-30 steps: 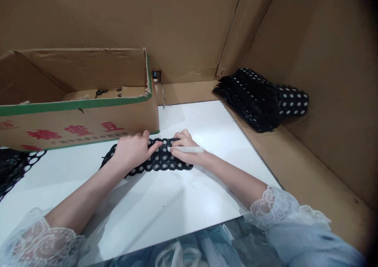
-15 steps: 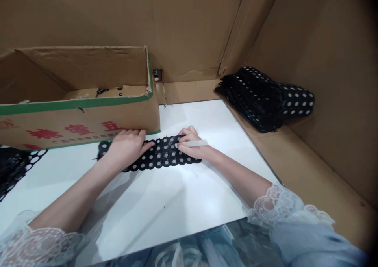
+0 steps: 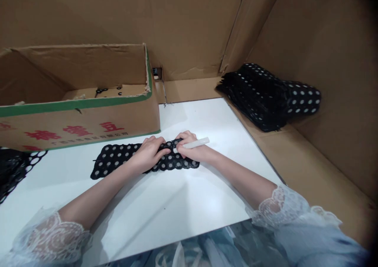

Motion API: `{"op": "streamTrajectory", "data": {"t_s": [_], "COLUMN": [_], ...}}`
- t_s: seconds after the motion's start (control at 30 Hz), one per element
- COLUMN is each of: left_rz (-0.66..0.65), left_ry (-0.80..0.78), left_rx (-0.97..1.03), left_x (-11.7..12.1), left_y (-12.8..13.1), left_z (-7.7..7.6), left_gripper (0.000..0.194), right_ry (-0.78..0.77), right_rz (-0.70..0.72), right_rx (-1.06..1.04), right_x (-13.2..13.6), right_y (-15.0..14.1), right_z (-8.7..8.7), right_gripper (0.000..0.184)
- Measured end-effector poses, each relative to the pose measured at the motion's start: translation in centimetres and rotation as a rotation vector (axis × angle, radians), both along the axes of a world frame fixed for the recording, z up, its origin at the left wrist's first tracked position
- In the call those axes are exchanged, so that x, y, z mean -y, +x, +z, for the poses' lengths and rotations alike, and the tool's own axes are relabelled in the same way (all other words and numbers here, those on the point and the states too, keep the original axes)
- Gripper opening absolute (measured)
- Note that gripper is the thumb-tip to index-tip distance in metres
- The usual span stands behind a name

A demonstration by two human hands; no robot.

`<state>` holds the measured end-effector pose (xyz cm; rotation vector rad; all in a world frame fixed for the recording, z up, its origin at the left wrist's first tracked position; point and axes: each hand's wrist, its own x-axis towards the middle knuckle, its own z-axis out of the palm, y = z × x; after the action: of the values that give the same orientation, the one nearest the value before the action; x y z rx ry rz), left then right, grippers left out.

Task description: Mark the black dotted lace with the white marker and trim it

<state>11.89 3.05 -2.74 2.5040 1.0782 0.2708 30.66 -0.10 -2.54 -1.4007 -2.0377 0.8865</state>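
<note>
A black strip of openwork lace with rows of round holes (image 3: 113, 155) lies across the white tabletop in front of me. My left hand (image 3: 150, 153) rests over its middle, fingers curled at the far edge and thumb pressed on the lace, gripping it. Close on its right, my right hand (image 3: 191, 148) is closed around a slim white pen-like tool (image 3: 198, 142), whose back end sticks out to the right. The tool's tip is by the strip and too small to make out. Some right fingers bend over the strip's far edge.
An open cardboard box (image 3: 79, 117) with green edging stands at the back left, a few small black scraps inside. Folded black dotted lace (image 3: 262, 97) is piled at the back right by the cardboard wall (image 3: 325, 54). More black lace (image 3: 14, 168) lies at the left edge.
My left hand first slid left along the strip, then came right, close to my right hand, baring the strip's left end. The right hand shifted slightly right, keeping the white tool.
</note>
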Motion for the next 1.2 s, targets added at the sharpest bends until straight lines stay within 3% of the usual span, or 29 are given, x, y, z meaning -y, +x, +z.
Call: {"op": "streamTrajectory", "data": {"t_s": [0.23, 0.4, 0.5, 0.6, 0.67, 0.8, 1.0, 1.2], "left_rz": [0.056, 0.06, 0.018, -0.033, -0.043, 0.006, -0.099, -0.03], "left_ry": [-0.02, 0.04, 0.103, 0.183, 0.21, 0.093, -0.21, -0.268], "left_rx": [0.034, 0.024, -0.004, -0.063, -0.091, -0.054, -0.086, -0.089], "left_x": [0.2, 0.5, 0.6, 0.7, 0.7, 0.4, -0.2, 0.1], "left_y": [0.2, 0.2, 0.2, 0.2, 0.1, -0.1, -0.9, -0.9], "left_z": [0.0, 0.0, 0.1, 0.0, 0.0, 0.4, 2.2, 2.5], "left_gripper": [0.022, 0.021, 0.022, 0.026, 0.029, 0.033, 0.037, 0.035], "right_ry": [0.023, 0.128, 0.002, -0.186, -0.181, -0.135, -0.056, 0.072], "right_rz": [-0.009, -0.03, -0.041, 0.093, 0.086, -0.001, -0.031, -0.05], "right_rx": [0.057, 0.092, -0.007, -0.114, -0.088, -0.025, 0.038, 0.058], "right_x": [0.1, 0.5, 0.3, 0.0, 0.1, 0.7, 1.1, 1.5], "right_y": [-0.2, -0.6, 0.1, 1.0, 1.1, 0.3, -0.4, -0.6], "right_z": [-0.2, -0.7, -0.3, 0.7, 1.2, 1.6, 1.4, 0.6], "right_gripper": [0.028, 0.029, 0.032, 0.032, 0.032, 0.033, 0.028, 0.029]}}
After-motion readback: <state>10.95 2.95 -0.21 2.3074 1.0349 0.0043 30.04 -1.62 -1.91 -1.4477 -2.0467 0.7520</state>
